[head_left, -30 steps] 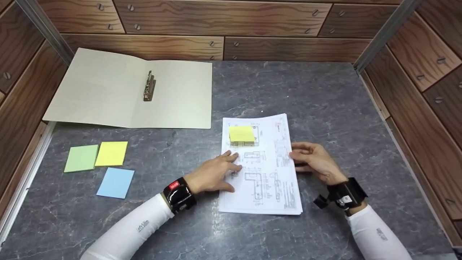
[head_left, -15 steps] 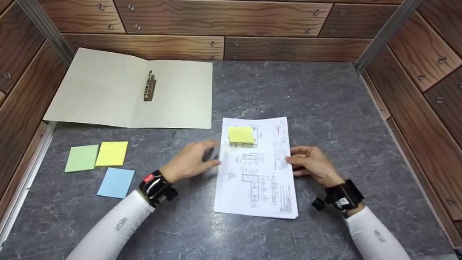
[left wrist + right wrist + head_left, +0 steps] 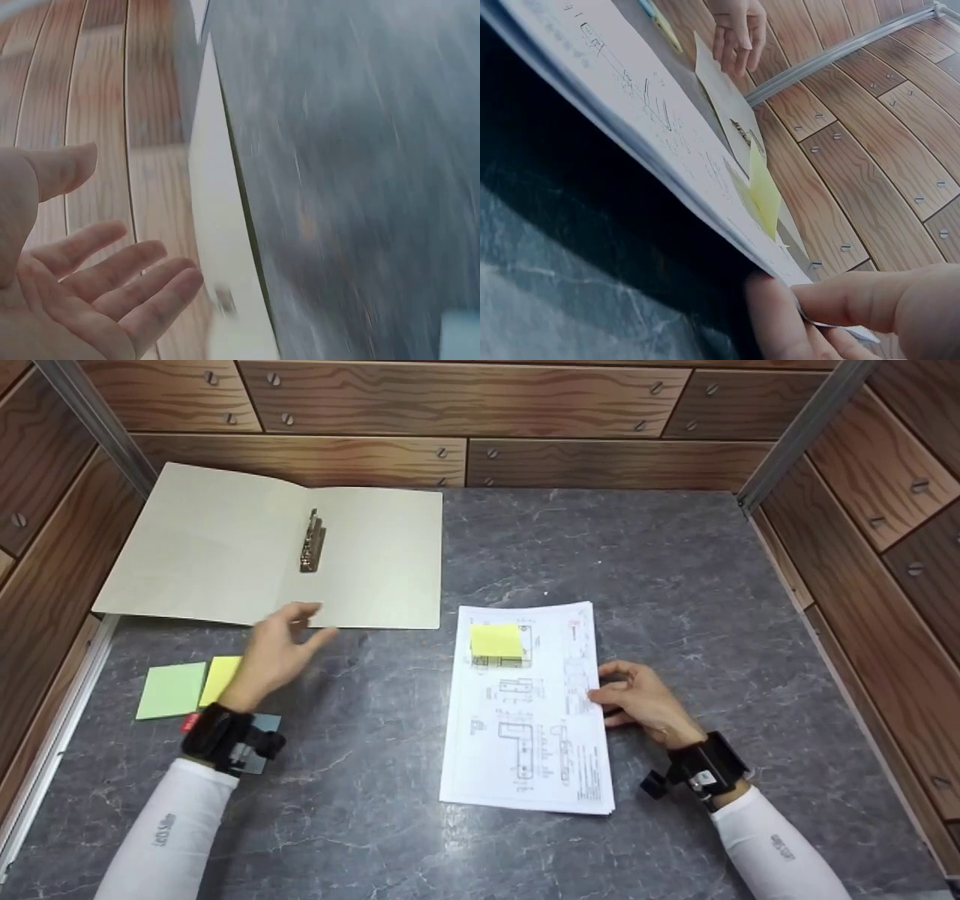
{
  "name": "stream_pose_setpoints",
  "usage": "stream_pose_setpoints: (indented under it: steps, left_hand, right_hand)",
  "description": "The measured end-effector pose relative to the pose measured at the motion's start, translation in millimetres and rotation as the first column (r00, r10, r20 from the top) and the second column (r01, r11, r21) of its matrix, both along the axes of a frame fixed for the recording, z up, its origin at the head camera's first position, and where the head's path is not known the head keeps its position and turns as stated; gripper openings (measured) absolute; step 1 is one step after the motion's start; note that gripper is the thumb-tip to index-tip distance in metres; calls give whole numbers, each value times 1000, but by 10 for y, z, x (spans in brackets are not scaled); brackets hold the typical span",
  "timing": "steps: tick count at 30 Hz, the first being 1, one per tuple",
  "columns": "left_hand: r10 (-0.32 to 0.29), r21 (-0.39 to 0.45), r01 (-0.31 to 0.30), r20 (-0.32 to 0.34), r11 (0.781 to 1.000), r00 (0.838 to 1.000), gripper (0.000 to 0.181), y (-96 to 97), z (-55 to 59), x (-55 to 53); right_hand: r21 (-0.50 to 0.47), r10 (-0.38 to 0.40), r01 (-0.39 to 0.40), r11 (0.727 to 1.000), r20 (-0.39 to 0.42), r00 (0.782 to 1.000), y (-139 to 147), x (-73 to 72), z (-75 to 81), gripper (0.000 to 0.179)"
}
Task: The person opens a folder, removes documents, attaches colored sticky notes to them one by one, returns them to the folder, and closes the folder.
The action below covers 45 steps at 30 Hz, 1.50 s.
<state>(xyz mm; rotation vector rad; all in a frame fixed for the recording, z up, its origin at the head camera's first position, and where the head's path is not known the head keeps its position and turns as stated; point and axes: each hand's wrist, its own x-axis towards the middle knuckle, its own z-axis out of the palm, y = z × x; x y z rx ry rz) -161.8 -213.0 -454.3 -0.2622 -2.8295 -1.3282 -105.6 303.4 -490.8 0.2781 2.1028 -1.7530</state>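
My right hand [image 3: 645, 701] pinches the right edge of a stack of paper drawings [image 3: 472, 765], thumb on top and fingers below. In the right wrist view that edge of the stack [image 3: 630, 90] is raised above a dark shadow on the table. A yellow sticky note [image 3: 497, 640] sits on the top sheet, and one end of it sticks up. Over at the left, my left hand [image 3: 276, 652] holds nothing. Its fingers are spread near the front edge of an open beige folder [image 3: 375, 547], and they look relaxed in the left wrist view.
A metal clip [image 3: 311, 544] stands up near the folder's fold. Green [image 3: 171, 690], yellow [image 3: 219, 678] and blue [image 3: 257, 765] sticky note pads lie at the left, the last two partly covered by the left hand and wrist. Wood-patterned walls [image 3: 562, 461] border the grey table [image 3: 675, 555].
My left hand has let go of the drawings and swung left to the folder's front edge. The stack and the right hand gripping it have shifted slightly left.
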Motion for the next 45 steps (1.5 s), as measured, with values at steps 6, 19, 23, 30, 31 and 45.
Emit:
stream_pose_setpoints:
  steps: [6,19,23,30,31,45]
  left_hand:
    - [222,144,-234,98,961,970,60,-532,-26,18]
    - [496,432,-696,493,573,714,86,-965,-140,-95]
    - [458,448,-715,557,537,693,97,-991,-152,-151]
    - [420,494,-741,615,455,668,96,-956,-173,-267]
    - [420,503,-744,618,439,665,94,-945,-177,-285]
    - [413,593,-743,620,311,668,89,-846,-184,-379]
  right_hand:
    - [-51,15,-17,999,-30,999,51,12,1,46]
    - [-85,-6,1,996,-58,998,166,19,56,47]
    - [-91,-26,19,996,-73,997,208,10,92,46]
    - [-108,-46,38,993,-71,996,262,0,97,47]
    - [-111,-48,40,993,-71,996,264,0,96,48]
    - [-139,-86,76,987,-68,994,295,-33,138,43]
